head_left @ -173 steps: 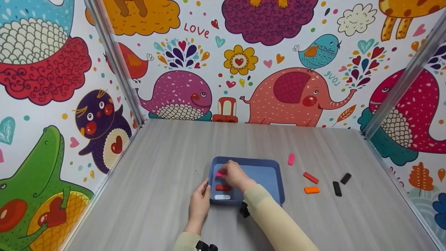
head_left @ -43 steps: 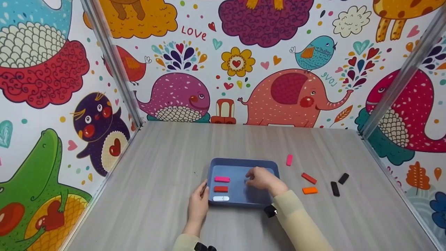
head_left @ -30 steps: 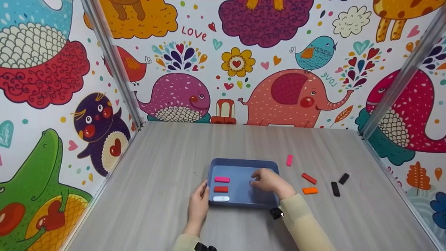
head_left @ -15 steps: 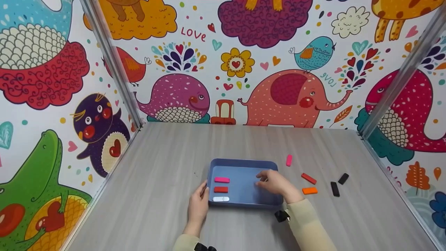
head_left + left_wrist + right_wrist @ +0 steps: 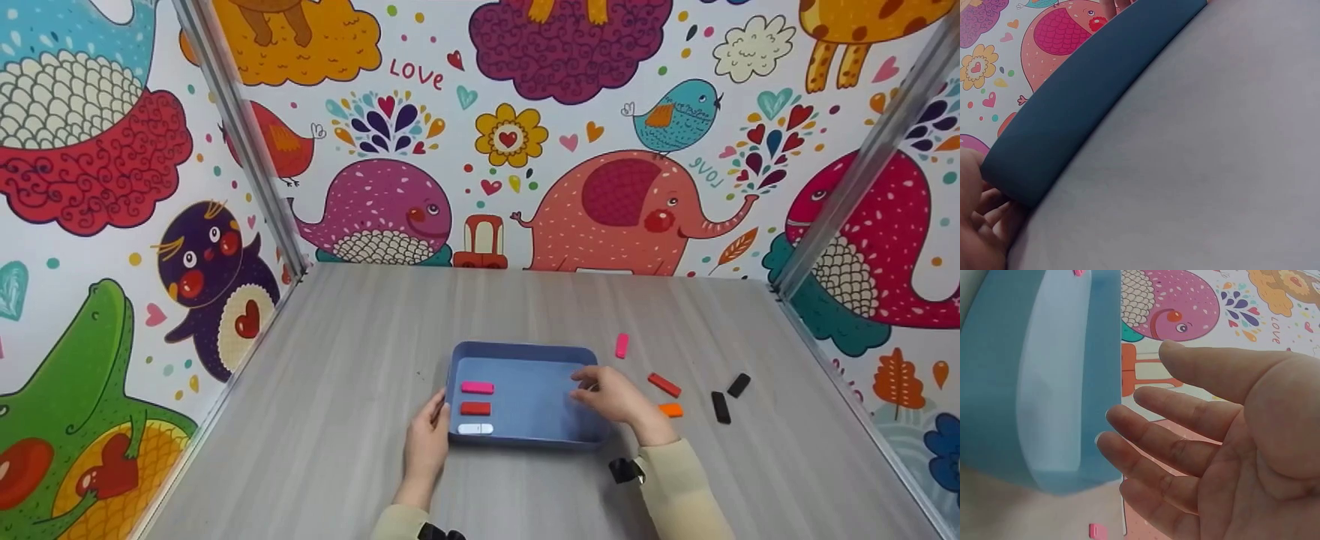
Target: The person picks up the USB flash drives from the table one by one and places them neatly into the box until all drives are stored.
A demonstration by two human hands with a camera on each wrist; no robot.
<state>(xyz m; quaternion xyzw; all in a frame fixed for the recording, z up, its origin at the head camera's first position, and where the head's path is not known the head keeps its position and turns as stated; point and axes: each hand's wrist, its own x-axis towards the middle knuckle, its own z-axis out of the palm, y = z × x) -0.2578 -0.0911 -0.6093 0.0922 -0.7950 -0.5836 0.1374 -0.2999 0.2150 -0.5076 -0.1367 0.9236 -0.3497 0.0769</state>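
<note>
A shallow blue tray lies on the table. My left hand holds its left side; in the left wrist view the thumb is at the rim of the tray wall with curled fingers below. Along the tray's left side lie a pink stick, a red stick and a white stick, shaped like USB flash drives. Over the tray's right side hovers my right hand, which holds nothing. Its fingers are loosely spread in the right wrist view. The hand partly covers an orange stick.
To the tray's right, a second pink stick and a second red stick lie on the table. Farther right are a black stick and another black stick. Printed walls enclose the back and sides.
My right hand has let go of the pink stick, left in the tray above the red one, and moved right to the tray's right side. The left hand has stayed at the tray's left edge.
</note>
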